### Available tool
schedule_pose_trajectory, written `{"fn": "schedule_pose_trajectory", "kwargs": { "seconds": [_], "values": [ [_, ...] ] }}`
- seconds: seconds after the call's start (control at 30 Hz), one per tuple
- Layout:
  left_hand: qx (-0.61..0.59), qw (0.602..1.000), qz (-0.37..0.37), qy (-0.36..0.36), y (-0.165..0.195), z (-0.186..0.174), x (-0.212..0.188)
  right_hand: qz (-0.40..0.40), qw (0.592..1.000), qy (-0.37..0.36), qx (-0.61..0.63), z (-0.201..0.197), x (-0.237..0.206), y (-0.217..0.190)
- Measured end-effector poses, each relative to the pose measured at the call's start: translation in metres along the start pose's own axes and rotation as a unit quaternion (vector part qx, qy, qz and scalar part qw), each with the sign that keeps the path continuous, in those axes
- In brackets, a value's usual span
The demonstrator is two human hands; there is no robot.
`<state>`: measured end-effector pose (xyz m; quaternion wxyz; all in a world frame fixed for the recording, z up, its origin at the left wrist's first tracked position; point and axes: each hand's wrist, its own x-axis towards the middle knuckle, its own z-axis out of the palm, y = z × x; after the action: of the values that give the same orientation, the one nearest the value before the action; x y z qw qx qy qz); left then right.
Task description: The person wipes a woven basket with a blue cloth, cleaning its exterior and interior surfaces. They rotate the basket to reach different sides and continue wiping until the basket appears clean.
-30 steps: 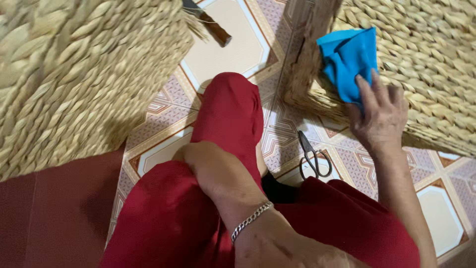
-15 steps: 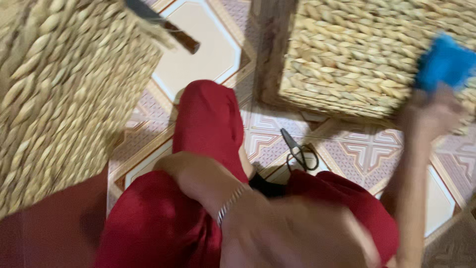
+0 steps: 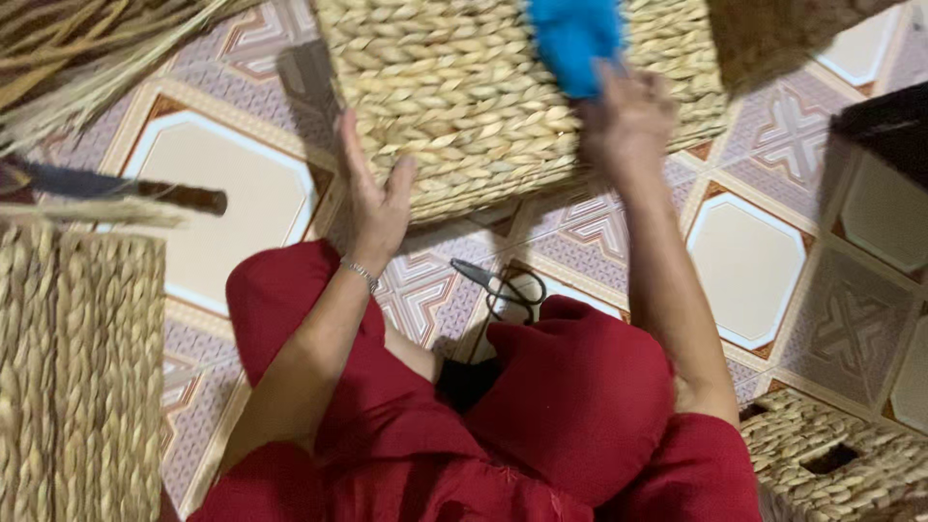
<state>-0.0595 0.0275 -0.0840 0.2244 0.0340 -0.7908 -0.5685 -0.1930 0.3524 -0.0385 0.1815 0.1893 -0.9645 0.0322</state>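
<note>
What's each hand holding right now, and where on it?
Right hand presses a blue cloth against the woven basket, gripping the cloth's lower edge. Left hand rests open against the basket's lower left side, steadying rather than gripping it.

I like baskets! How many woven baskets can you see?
3. One big woven basket at the top, under both hands; one tall basket at the left edge; one small basket at the bottom right corner. More may lie outside the picture.

A home floor used as a basket-weaving spot.
Patterned floor tiles (image 3: 793, 242), woven baskets (image 3: 503, 87) all around, loose dried reeds (image 3: 87, 48) upper left, scissors (image 3: 507, 290) at centre.
</note>
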Motion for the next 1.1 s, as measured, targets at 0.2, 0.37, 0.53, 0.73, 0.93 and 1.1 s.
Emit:
{"fn": "schedule_pose_trajectory", "kwargs": {
  "seconds": [0.2, 0.37, 0.53, 0.73, 0.93, 1.1],
  "values": [
    [0.012, 1.000, 0.010, 0.022, 0.002, 0.004, -0.003, 0.259, 0.961, -0.004, -0.097, 0.021, 0.007, 0.102],
    [0.009, 0.999, 0.034, 0.040, 0.002, 0.006, -0.004, 0.192, 0.976, -0.095, -0.040, 0.035, 0.067, -0.022],
    [0.010, 0.999, 0.044, 0.031, -0.010, 0.002, -0.005, -0.102, 0.967, -0.164, 0.168, 0.010, 0.090, -0.197],
    [0.049, 0.999, -0.013, 0.002, -0.013, -0.005, -0.008, -0.301, 0.944, 0.033, 0.134, 0.010, 0.104, -0.215],
    [0.055, 0.998, 0.017, 0.012, -0.002, -0.005, -0.005, -0.054, 0.994, 0.088, 0.026, 0.032, 0.135, -0.055],
    [0.069, 0.997, 0.014, 0.021, 0.001, -0.002, -0.003, 0.175, 0.953, 0.181, -0.168, 0.031, 0.108, 0.064]
  ]
}}
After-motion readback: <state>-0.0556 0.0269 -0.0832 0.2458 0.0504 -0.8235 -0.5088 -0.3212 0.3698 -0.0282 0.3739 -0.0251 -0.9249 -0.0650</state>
